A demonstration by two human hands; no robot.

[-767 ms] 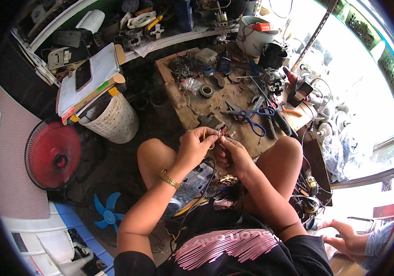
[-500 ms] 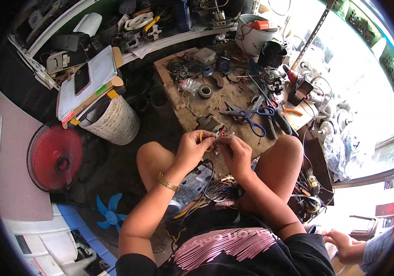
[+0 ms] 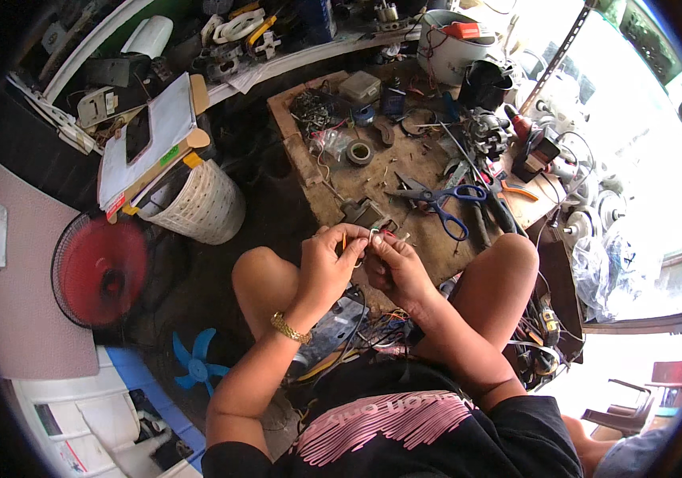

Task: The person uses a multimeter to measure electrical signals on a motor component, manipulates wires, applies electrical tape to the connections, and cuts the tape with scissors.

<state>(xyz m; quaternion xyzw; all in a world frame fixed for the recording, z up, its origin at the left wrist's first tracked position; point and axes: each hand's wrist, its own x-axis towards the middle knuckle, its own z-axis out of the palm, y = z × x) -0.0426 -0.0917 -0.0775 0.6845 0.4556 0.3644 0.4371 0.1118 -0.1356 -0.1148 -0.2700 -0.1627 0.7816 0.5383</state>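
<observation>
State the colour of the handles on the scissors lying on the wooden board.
The scissors' handles are dark blue; the head view shows them best.

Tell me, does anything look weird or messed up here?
The blue fan blades at lower left look odd: they sit bare, no front guard visible, while the red fan has one. The scissors lie open on the cluttered wooden board.
</observation>
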